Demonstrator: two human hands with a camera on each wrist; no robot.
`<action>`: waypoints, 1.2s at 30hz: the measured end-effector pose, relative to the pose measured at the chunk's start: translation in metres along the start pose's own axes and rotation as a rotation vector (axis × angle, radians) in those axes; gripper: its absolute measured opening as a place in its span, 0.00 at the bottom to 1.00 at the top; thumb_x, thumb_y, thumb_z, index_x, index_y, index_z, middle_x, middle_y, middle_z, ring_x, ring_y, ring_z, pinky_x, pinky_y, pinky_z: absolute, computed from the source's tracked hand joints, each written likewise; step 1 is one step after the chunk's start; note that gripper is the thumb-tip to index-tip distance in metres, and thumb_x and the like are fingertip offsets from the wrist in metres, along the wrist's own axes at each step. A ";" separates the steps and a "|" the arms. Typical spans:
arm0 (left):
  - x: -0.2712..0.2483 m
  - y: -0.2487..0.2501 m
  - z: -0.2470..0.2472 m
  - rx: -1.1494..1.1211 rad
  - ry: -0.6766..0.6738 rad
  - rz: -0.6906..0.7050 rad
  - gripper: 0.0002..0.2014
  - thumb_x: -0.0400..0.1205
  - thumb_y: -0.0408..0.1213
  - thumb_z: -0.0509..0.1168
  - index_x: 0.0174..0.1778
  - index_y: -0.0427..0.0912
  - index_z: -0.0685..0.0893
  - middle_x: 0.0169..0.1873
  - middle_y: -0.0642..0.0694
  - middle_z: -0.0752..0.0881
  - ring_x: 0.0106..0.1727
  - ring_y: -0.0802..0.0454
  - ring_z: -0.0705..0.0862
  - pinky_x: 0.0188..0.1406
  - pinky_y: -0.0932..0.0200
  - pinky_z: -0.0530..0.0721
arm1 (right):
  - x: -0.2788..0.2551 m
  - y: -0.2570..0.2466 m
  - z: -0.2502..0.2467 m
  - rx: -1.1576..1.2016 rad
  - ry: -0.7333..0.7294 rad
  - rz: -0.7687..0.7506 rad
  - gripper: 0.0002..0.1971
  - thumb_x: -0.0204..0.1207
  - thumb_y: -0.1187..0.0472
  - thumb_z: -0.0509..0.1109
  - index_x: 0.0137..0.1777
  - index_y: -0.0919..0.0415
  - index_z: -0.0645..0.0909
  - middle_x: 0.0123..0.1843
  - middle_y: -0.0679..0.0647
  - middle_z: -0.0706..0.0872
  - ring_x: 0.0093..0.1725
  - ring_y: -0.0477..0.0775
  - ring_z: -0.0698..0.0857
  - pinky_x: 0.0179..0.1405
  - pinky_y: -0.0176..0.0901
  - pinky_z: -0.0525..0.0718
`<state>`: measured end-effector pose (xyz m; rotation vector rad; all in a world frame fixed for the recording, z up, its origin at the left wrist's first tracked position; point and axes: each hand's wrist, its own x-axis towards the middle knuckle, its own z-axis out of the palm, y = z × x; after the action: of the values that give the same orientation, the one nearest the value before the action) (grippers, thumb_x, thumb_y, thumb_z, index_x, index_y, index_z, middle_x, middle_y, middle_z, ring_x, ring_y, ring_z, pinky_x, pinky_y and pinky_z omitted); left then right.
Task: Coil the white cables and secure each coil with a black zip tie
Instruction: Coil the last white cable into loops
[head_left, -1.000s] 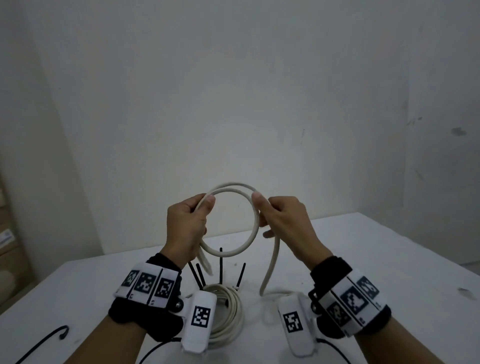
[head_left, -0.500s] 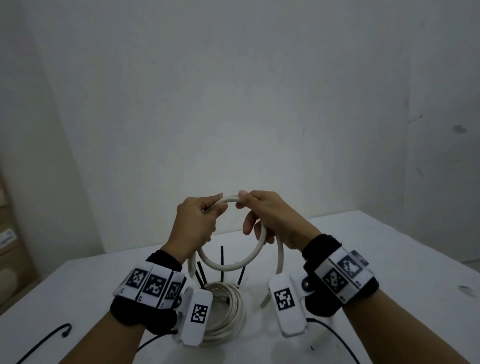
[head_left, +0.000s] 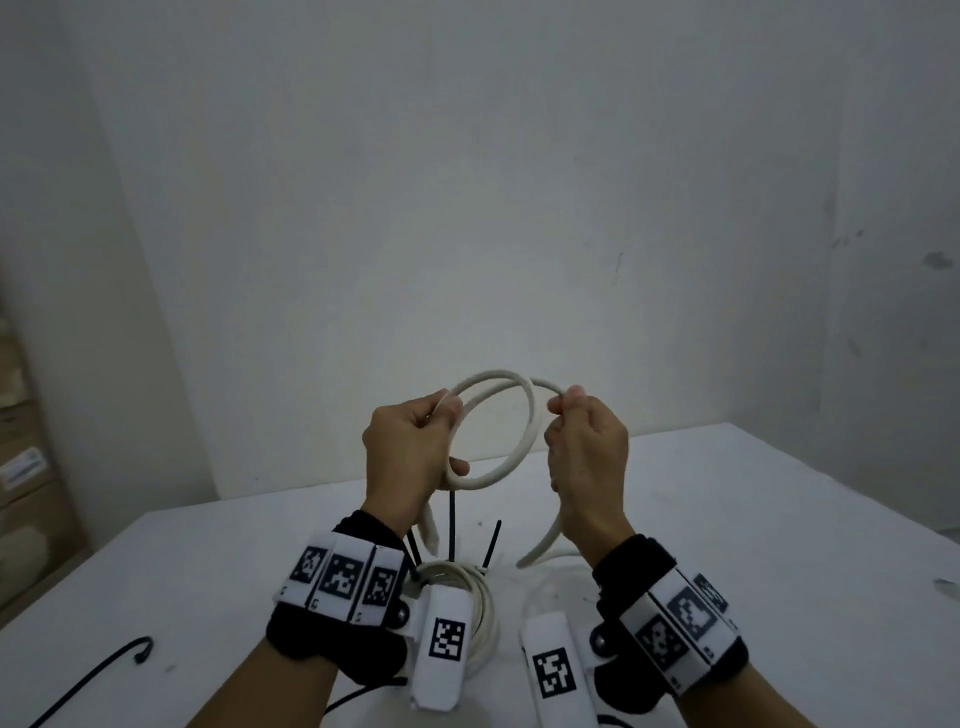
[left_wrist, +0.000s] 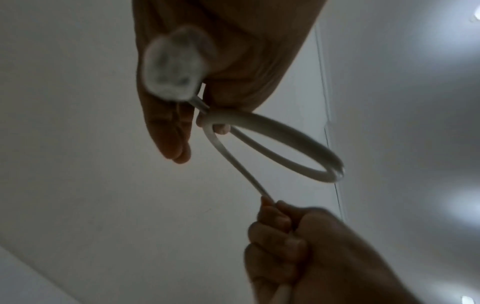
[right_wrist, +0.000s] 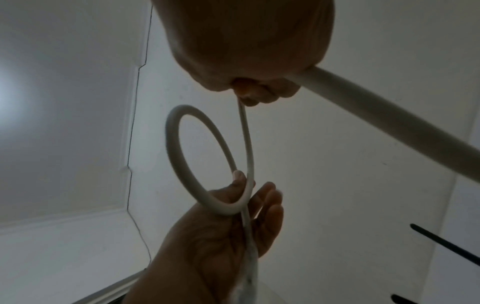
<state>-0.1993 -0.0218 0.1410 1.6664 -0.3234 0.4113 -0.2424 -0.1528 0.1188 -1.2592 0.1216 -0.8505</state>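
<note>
A: What does the left hand (head_left: 402, 452) hold?

B: A thick, round, off-white rubber-sheathed cable (head_left: 524, 431), raised above the white table (head_left: 779, 519). Thumb and fingers are closed on the left side of one finished loop, where the strands cross. In the left wrist view a blurred white plug (left_wrist: 176, 61) lies against the palm, with the loop running out from the fingers.

A: And the right hand (head_left: 584, 457)?

B: It is closed in a fist round the same cable. Thumb and forefinger pinch the strand at the top right of the loop; the cable passes through the fist and drops behind the wrist to the table, where its slack curves away.

A: How does the loop sit?

B: Roughly upright between the two hands, which are near each other but apart.

A: What lies below?

B: A coil of matching white cable (head_left: 483, 597) rests flat on the table, partly hidden by the left wrist band. Thin black plastic zip ties (head_left: 452, 525) stand up from its far edge. A thin black cord with a hooked end (head_left: 124, 660) lies at the left near the table edge. How the ties are fastened cannot be told.
</note>
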 end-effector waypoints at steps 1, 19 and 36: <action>-0.002 -0.003 0.002 0.042 0.030 0.038 0.13 0.82 0.39 0.68 0.61 0.39 0.88 0.49 0.44 0.89 0.21 0.43 0.86 0.17 0.63 0.81 | -0.001 0.002 -0.001 0.005 0.009 0.002 0.19 0.87 0.52 0.55 0.38 0.60 0.77 0.25 0.51 0.70 0.22 0.47 0.66 0.16 0.36 0.65; 0.012 0.022 0.000 -0.462 -0.442 -0.521 0.06 0.75 0.38 0.63 0.33 0.43 0.77 0.21 0.54 0.64 0.16 0.59 0.57 0.14 0.67 0.53 | -0.016 0.008 -0.006 -0.124 -0.101 -0.313 0.10 0.84 0.54 0.60 0.41 0.55 0.73 0.28 0.48 0.72 0.26 0.44 0.68 0.24 0.39 0.70; 0.036 0.038 -0.004 -0.821 -0.117 -0.373 0.17 0.84 0.40 0.59 0.29 0.45 0.66 0.12 0.54 0.59 0.10 0.59 0.57 0.08 0.69 0.55 | -0.019 0.043 -0.025 -0.230 -0.335 -0.006 0.14 0.84 0.60 0.61 0.66 0.50 0.65 0.34 0.60 0.81 0.32 0.55 0.85 0.25 0.28 0.77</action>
<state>-0.1842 -0.0225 0.1909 0.9089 -0.2148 -0.1060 -0.2471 -0.1580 0.0657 -1.6018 -0.0545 -0.6319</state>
